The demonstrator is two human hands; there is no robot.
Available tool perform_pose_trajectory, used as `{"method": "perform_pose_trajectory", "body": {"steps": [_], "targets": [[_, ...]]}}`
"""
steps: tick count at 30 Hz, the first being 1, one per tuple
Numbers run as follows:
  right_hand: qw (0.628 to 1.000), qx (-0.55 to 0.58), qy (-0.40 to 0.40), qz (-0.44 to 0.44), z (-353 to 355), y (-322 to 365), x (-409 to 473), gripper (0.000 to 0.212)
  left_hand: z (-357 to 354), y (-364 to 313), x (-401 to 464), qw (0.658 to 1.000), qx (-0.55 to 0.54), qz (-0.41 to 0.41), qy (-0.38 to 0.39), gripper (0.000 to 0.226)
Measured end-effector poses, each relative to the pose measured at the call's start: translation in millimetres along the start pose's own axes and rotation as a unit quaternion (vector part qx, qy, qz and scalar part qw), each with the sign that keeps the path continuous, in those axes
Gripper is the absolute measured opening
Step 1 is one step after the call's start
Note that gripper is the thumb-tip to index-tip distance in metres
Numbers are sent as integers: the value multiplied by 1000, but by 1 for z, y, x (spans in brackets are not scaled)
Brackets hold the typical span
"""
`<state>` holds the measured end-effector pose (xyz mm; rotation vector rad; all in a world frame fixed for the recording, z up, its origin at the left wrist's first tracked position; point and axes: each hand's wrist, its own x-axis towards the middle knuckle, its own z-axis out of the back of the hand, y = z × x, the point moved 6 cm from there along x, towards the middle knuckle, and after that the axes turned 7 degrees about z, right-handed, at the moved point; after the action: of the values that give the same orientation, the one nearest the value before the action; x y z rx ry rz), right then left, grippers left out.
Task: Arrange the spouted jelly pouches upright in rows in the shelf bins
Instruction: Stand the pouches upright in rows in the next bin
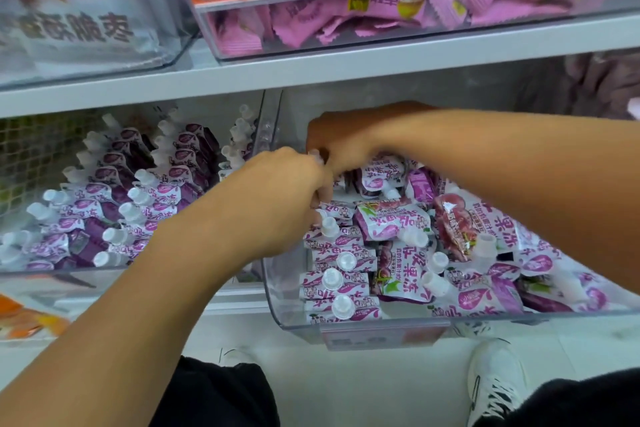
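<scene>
Purple-and-white spouted jelly pouches (341, 279) stand upright in one row along the left wall of a clear shelf bin (363, 328); more pouches (408, 274) lie loose and jumbled to their right. My left hand (287, 191) is curled over the far end of that row, its fingers down among the pouches. My right hand (341, 139) reaches in from the right, at the bin's back left corner, pinching a white spout right beside the left hand's fingers. The pouch under that spout is hidden.
A second clear bin (55, 269) on the left holds neat upright rows of the same pouches (138, 204). Above the shelf board (311, 69) sit bins of pink packets (381, 7) and a price sign. My white shoe (495, 381) is on the floor below.
</scene>
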<state>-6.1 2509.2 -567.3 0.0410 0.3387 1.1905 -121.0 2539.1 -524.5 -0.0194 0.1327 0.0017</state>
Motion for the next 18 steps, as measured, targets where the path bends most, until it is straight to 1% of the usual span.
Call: {"method": "perform_pose_trajectory", "body": {"steps": [1,2,4,5,7,8,9,10,11,12,14,16,17,18], "targets": [[999,53,11,-1,3,0,-7,23,3,1,0,1000,-20,3,-4,21],[996,83,31,1,5,1,-14,18,7,3,0,999,-42,5,-15,23],[994,87,66,4,3,7,-26,17,14,7,1,997,-74,10,-35,30],[993,82,83,2,1,10,-30,19,15,8,1,997,-73,14,-37,32],[991,75,111,-15,-4,12,-33,28,13,7,6,999,-33,28,-17,33],[991,73,113,-22,-4,14,-35,29,11,5,9,999,-2,35,0,30],[990,76,114,-30,-4,15,-38,23,9,2,13,999,27,39,16,23],[990,74,117,-32,-5,16,-41,10,8,-1,18,997,55,40,30,15],[989,75,124,-34,-8,15,-45,14,6,-3,22,995,82,38,41,10],[988,69,132,-37,-8,16,-52,30,4,-4,27,993,106,33,51,12],[989,87,114,-40,-1,16,-73,44,2,-5,33,987,146,20,60,19],[985,139,98,-31,9,18,-100,58,0,-5,40,985,163,12,54,21],[984,146,100,-33,12,19,-114,65,-1,-5,42,986,162,10,43,19],[985,122,114,-43,14,22,-126,70,-2,-4,44,986,164,10,28,17]]}}
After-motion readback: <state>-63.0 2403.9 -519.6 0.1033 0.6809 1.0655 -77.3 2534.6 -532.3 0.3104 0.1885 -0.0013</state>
